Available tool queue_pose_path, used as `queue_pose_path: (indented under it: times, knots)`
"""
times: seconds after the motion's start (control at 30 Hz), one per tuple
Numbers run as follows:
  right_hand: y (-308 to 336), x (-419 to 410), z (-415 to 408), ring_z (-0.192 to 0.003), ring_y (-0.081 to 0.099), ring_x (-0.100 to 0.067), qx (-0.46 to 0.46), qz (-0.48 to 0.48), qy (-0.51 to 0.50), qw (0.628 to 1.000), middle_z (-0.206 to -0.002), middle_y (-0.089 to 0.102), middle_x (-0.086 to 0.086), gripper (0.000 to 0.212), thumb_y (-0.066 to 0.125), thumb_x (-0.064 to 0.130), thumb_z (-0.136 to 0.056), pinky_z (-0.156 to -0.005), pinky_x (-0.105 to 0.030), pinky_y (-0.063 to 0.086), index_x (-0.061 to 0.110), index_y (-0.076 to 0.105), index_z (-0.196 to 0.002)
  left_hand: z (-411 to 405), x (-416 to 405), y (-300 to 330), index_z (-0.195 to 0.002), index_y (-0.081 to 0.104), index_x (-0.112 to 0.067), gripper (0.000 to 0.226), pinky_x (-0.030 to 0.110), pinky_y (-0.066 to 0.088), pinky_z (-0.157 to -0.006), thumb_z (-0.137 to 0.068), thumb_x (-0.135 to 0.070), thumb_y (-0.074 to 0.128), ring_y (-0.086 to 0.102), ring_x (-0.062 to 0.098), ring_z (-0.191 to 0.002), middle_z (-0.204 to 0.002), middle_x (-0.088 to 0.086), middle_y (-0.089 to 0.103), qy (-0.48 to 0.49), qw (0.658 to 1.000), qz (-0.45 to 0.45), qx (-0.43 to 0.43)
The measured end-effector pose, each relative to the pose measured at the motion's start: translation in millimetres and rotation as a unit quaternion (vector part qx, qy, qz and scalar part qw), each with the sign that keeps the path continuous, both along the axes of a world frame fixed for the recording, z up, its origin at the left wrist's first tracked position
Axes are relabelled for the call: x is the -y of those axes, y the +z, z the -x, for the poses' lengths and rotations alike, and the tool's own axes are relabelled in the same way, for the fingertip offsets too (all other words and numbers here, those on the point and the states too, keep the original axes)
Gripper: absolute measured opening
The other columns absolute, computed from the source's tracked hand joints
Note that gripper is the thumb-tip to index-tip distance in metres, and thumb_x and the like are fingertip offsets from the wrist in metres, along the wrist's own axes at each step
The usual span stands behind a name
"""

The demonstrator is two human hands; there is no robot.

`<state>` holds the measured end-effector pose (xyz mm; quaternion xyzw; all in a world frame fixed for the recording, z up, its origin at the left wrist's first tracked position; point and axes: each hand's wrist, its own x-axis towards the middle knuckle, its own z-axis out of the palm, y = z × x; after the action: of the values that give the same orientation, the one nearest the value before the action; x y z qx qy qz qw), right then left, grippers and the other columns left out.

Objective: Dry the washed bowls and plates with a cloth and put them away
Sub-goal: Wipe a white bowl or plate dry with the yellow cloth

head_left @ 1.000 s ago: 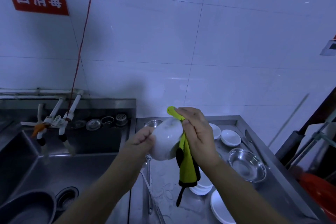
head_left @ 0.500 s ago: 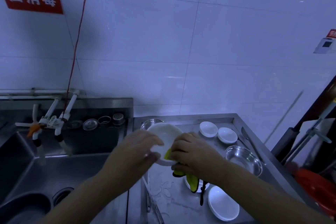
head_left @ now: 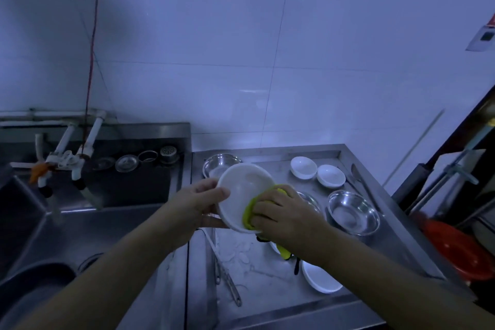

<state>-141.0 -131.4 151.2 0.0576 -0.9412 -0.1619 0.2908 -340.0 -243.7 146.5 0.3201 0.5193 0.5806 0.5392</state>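
Cloth now sits inside bowl, no longer beneath it. Left hand grips rim; right hand presses cloth, fingers curled round it.

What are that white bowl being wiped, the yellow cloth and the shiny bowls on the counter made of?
White bowl: glossy and opaque, probably ceramic or melamine; hard to tell which. Cloth: soft, bunching fabric, perhaps microfibre. Shiny bowls: thin, mirror-like metal, likely stainless steel like the counter.

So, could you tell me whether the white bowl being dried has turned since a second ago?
Yes. The white bowl then showed its outside, with the yellow cloth draped over its rim; now it opens upward, tilted above the steel counter, the cloth pressed inside.
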Motion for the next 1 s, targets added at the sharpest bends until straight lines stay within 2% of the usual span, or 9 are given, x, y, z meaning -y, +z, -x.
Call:
queue_pose_path:
  times: [0.17,0.27,0.4,0.5,0.57,0.67,0.83,0.9,1.0]
  knots:
    - [-16.9,9.5,-1.8,-0.083,0.066,-0.025,0.039,0.107,-0.052,0.992,-0.089,0.07,-0.002,0.026,0.083,0.025,-0.063,-0.069,-0.039,0.055,0.012,0.073,-0.084,-16.1,-15.2,-13.8,-0.105,0.068,-0.016,0.038,0.037,0.057,-0.065,-0.069,-0.026,0.075,0.069,0.03,-0.082,-0.098,0.016,0.069,0.018,1.0,0.007,-0.011]
    - [-21.7,5.0,-13.6,-0.089,0.063,-0.026,0.038,0.179,-0.07,0.981,-0.094,0.069,-0.006,0.031,0.075,0.028,-0.071,-0.077,-0.04,0.053,0.007,0.073,-0.093,-28.8,-28.2,-19.1,-0.102,0.069,-0.017,0.038,0.036,0.057,-0.063,-0.066,-0.027,0.077,0.07,0.027,-0.079,-0.094,0.013,0.071,0.024,1.0,0.005,0.001]
    - [-21.3,-16.4,-49.3,-0.095,0.052,-0.02,-0.065,0.261,-0.116,0.956,-0.096,0.069,-0.01,0.024,0.074,0.02,-0.079,-0.085,-0.033,0.043,0.002,0.073,-0.095,-44.1,-53.3,-30.4,-0.104,0.06,-0.007,0.027,0.031,0.056,-0.058,-0.08,-0.015,0.07,0.071,0.021,-0.07,-0.098,0.016,0.066,0.068,0.997,0.039,0.001]
    - [-20.4,-39.8,-88.0,-0.094,0.057,-0.024,-0.164,0.306,-0.198,0.917,-0.097,0.067,-0.012,0.023,0.076,0.009,-0.074,-0.084,-0.036,0.045,0.0,0.073,-0.095,-64.9,-69.5,-49.4,-0.105,0.054,0.003,0.028,0.029,0.056,-0.057,-0.084,-0.012,0.066,0.069,0.023,-0.073,-0.102,0.021,0.061,0.072,0.993,0.088,-0.002]
    - [-20.8,-57.1,-115.5,-0.095,0.056,-0.021,-0.211,0.316,-0.241,0.893,-0.096,0.066,-0.011,0.022,0.077,0.007,-0.073,-0.088,-0.029,0.045,0.0,0.073,-0.095,-87.6,-76.3,-68.0,-0.099,0.052,0.0,0.024,0.031,0.056,-0.057,-0.084,-0.011,0.066,0.066,0.026,-0.074,-0.098,0.02,0.06,0.069,0.99,0.127,0.006]
    - [-26.8,-79.0,-153.3,-0.096,0.056,-0.018,-0.25,0.33,-0.286,0.864,-0.098,0.06,-0.003,0.026,0.08,-0.003,-0.071,-0.091,-0.017,0.043,0.001,0.072,-0.095,-131.4,-83.6,-93.7,-0.095,0.053,-0.007,0.017,0.035,0.057,-0.06,-0.085,-0.013,0.065,0.067,0.031,-0.08,-0.096,0.018,0.063,0.064,0.979,0.193,0.031]
    - [-50.8,-106.5,-200.4,-0.093,0.058,-0.021,-0.257,0.368,-0.318,0.835,-0.1,0.058,-0.001,0.027,0.081,-0.005,-0.069,-0.088,-0.023,0.046,0.0,0.072,-0.094,-199.5,-98.8,-126.9,-0.091,0.06,-0.01,0.004,0.033,0.057,-0.051,-0.088,-0.01,0.058,0.065,0.03,-0.079,-0.093,0.015,0.067,0.069,0.953,0.279,0.096]
    - [-62.2,-116.3,-213.5,-0.094,0.058,-0.019,-0.248,0.383,-0.316,0.832,-0.1,0.059,0.0,0.027,0.081,-0.003,-0.07,-0.087,-0.024,0.046,0.001,0.073,-0.094,-216.1,-108.1,-140.7,-0.086,0.06,-0.006,0.002,0.041,0.057,-0.059,-0.088,-0.006,0.059,0.062,0.031,-0.075,-0.091,0.02,0.063,0.1,0.941,0.304,0.107]
    - [-78.3,-126.8,-226.7,-0.096,0.056,-0.01,-0.227,0.431,-0.317,0.814,-0.098,0.06,0.003,0.026,0.08,-0.002,-0.071,-0.089,-0.016,0.043,0.006,0.073,-0.095,-227.1,-122.7,-166.6,-0.072,0.063,-0.008,0.013,0.048,0.055,-0.074,-0.085,-0.009,0.063,0.06,0.028,-0.077,-0.082,0.015,0.061,0.114,0.935,0.335,0.004]
